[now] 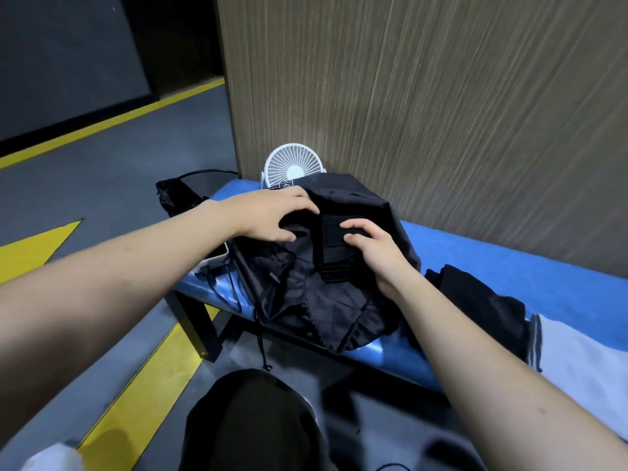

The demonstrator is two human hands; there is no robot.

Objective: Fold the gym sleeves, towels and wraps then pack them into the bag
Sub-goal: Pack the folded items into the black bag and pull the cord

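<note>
A black drawstring bag (326,307) lies on the blue bench (509,266) in front of me, its cords hanging over the front edge. My left hand (272,215) grips the bag's upper fabric near its opening. My right hand (370,246) is closed on a folded black wrap (334,253) with a flat strap panel, held against the bag's mouth. To the right on the bench lies a heap of black cloth (475,300), and beside it a light grey-white towel (584,351).
A small white fan (294,166) stands behind the bag against the wood-grain wall (441,96). A white device with a cable (215,263) lies at the bench's left end. A black wire bin (183,192) stands on the grey floor with yellow lines. My dark-clad knee (255,423) is below.
</note>
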